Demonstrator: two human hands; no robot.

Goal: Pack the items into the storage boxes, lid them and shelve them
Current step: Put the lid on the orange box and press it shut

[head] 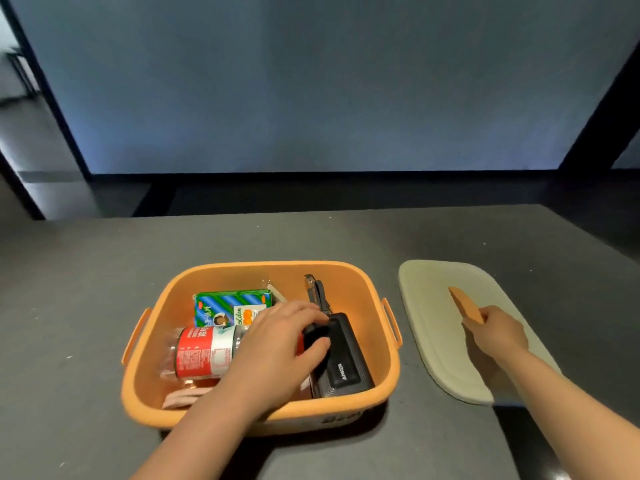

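An orange storage box [375, 306] with side handles stands on the grey table. Inside lie a green and blue striped carton [227, 304], a clear bottle with a red label [199, 351], a black power bank [341, 362], a grey clip tool [317, 289] and something pink [180, 398] near the front wall. My left hand [280, 341] reaches into the box, its fingers closed on a black object at the power bank's top end. To the right lies the cream lid [429, 299], flat on the table. My right hand [495, 330] grips the lid's orange handle [462, 303].
The grey table [86, 306] extends left and behind the box. Its far edge runs across the view, with a dark floor and a blue-grey wall panel [311, 81] beyond. The table's right edge falls away past the lid.
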